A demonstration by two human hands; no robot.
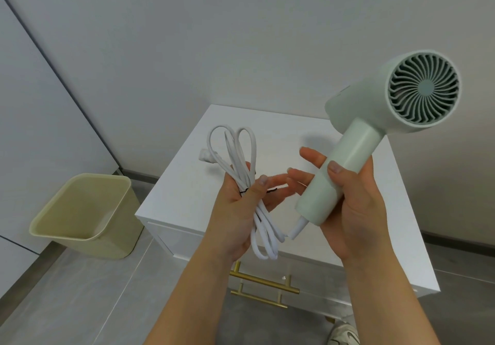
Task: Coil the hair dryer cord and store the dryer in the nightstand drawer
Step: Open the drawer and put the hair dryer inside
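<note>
Both forearms reach up from the bottom of the head view: left hand (pixel 242 205) clamps the folded white cord (pixel 242 173) under its thumb with a thin black tie (pixel 258 191) across the bundle and the plug (pixel 205 155) poking out left, while right hand (pixel 353 210) is wrapped around the handle of the mint hair dryer (pixel 375 135), fingers partly spread, held above the white nightstand (pixel 273 133). Coiling looks basically done, tie probably being secured; next move likely needs a freed hand to pull the gold drawer handle (pixel 263 281), since both drawers look closed. No readable brand or text; beige bin (pixel 80 210) on floor left.
</note>
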